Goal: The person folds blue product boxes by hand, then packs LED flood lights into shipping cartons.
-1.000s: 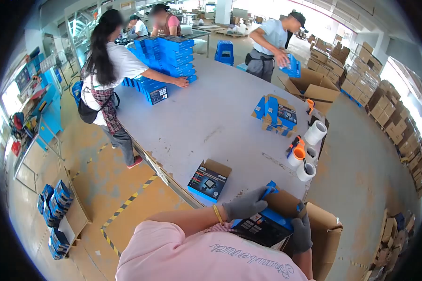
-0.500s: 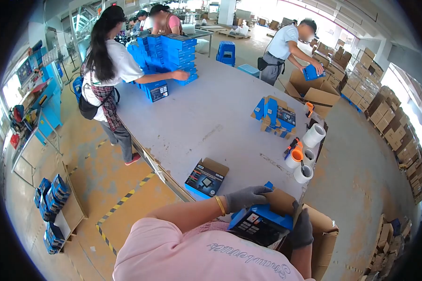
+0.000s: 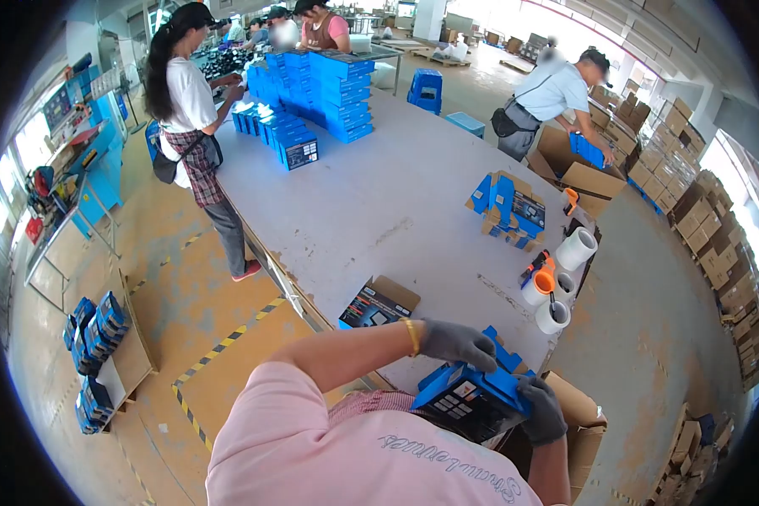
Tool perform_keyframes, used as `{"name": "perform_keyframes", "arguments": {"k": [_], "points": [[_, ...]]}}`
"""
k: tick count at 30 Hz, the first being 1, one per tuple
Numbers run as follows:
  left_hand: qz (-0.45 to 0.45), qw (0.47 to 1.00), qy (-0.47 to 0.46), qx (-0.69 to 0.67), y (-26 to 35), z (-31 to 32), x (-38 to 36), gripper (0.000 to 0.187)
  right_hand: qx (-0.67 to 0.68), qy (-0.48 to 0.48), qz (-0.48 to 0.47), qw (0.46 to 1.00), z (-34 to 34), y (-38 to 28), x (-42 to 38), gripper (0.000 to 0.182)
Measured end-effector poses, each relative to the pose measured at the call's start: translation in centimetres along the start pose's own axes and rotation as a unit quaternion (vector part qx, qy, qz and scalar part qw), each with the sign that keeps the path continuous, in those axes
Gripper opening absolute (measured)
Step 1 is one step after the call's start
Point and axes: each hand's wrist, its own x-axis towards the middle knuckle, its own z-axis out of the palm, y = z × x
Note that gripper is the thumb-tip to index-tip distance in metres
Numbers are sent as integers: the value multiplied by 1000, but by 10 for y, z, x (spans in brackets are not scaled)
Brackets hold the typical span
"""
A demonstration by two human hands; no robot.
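A blue and black product box (image 3: 472, 409) is tilted close against my body, its printed label side toward me and its blue top flaps partly raised. My left hand (image 3: 460, 344), in a grey glove, reaches over the top with curled fingers pressed on the flaps. At the right end of the box, my gloved right hand (image 3: 541, 411) grips the corner by the flap. Another blue and black box (image 3: 375, 305) lies on the table just beyond my left forearm, its brown cardboard flap standing open. What is inside the held box is hidden.
Flattened boxes (image 3: 508, 211) lie on the table (image 3: 354, 219), with tape rolls (image 3: 576, 250) and an orange-handled tape dispenser (image 3: 540, 285) at its right edge. An open carton (image 3: 578, 401) stands by my right arm. Blue boxes (image 3: 312, 93) are stacked far left. Two people stand around the table.
The held box's brown flap has gone from view, and its blue flaps are now under my hands. The person at left has drawn an arm back; the person at right has lowered a box into a carton.
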Motion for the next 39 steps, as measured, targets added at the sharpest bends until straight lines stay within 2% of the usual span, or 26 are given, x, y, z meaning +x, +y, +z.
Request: {"name": "perform_keyframes", "arguments": {"k": [1,2,5,7,11,13,16,17,18,19,20,21,22,23,25,26,27,28,29,31,32,35,37,39], "points": [[-8,993,5,116,17,4,-2,50,-93,28,8,995,5,-9,-1,27],[-16,973,10,230,25,5,-2,54,-139,16,17,990,15,-21,-4,32],[10,950,-14,311,26,1,7,62,-269,-24,40,962,38,-49,-8,46],[-4,932,-39,361,34,4,6,62,-347,-54,51,935,37,-54,-7,55],[-50,866,-52,495,43,18,9,62,-462,-68,53,882,58,-66,-8,59],[-20,881,-45,471,33,13,10,56,-491,-68,49,867,52,-59,0,59],[37,931,-16,363,12,-2,10,49,-262,-44,75,961,21,-43,9,66],[58,948,-8,312,-2,-8,13,48,-220,-76,30,972,21,-39,9,70],[220,884,25,411,-47,-31,31,48,-176,-100,-14,979,23,-36,6,74],[228,934,27,273,-53,-32,26,51,-210,-106,-51,971,28,-35,-1,78],[240,962,27,130,-59,-33,21,54,-243,-108,-89,960,33,-34,-7,82],[43,969,-10,-243,-26,-27,-12,58,-352,-98,-113,924,47,-38,-11,85],[32,968,61,-242,-32,-33,-25,59,-456,-93,-134,875,58,-40,-14,88],[23,962,138,-233,-38,-39,-38,61,-485,-56,-163,857,63,-40,-15,87],[-45,952,165,-255,-48,-45,-63,61,-542,4,-228,809,75,-41,-10,84],[-76,943,184,-265,-52,-49,-75,61,-561,35,-294,773,89,-46,-6,78],[42,969,212,-121,-60,-52,-82,60,-599,25,-333,728,104,-47,5,75],[160,959,231,28,-69,-56,-86,59,-634,15,-372,678,119,-48,18,72],[156,959,233,-42,-73,-62,-95,57,-667,6,-407,624,133,-47,30,69],[153,941,239,-185,-77,-71,-113,54,-641,-2,-490,591,147,-15,62,60],[160,944,256,-135,-85,-83,-124,53,-626,-6,-530,572,151,5,80,55],[190,930,282,-140,-96,-96,-145,56,-616,-24,-541,572,159,53,119,46],[144,898,318,-268,-101,-93,-152,52,-634,-81,-492,591,168,72,133,46],[39,927,369,-53,-149,-118,-156,52,-657,-139,-409,618,173,101,144,47]]}}
